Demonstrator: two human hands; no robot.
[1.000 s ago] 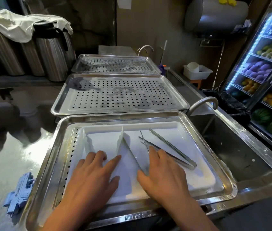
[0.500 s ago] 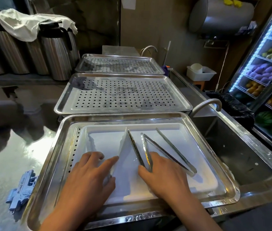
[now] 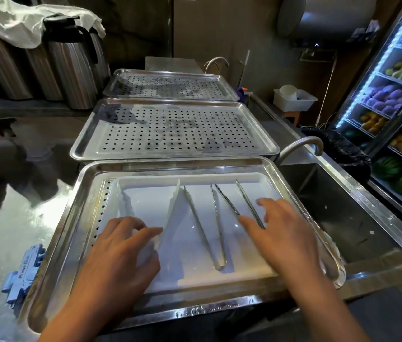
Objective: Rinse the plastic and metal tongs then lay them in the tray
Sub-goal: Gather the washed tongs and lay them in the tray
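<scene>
left hand [image 3: 118,253]: seen palm down over the near-left part of the white liner, fingers loosely curved and resting on the heel of the plastic tongs; a firm grasp is not shown, so whether it is held or only touched cannot be told.
right hand [image 3: 283,233]: held flat and spread, nothing clasped; its fingertips [image 3: 244,219] lie at or on the second metal tongs, and contact cannot be told for certain.
plastic tongs [image 3: 173,218]: white, laid on the liner, one arm running away from the left hand's fingertips, the other arm [image 3: 124,203] seen beyond the knuckles of that hand.
metal tongs [image 3: 209,230]: laid in the tray between the two hands, arms spread away from the person, the joined end nearest the person, touched by neither hand.
second metal tongs [image 3: 242,203]: partly covered by the right hand, its toothed tips pointing away beyond the fingers.
white liner [image 3: 145,191]: seated inside the steel tray, under both hands.
steel tray [image 3: 54,255]: its rim is seen outside the left wrist.
perforated trays [image 3: 175,129]: two are set beyond both hands, well apart from them.
sink [image 3: 343,213]: found just outside the right hand, with a curved tap [image 3: 301,145] beyond it.
blue object [image 3: 22,275]: lying on the wet counter outside the left forearm.
</scene>
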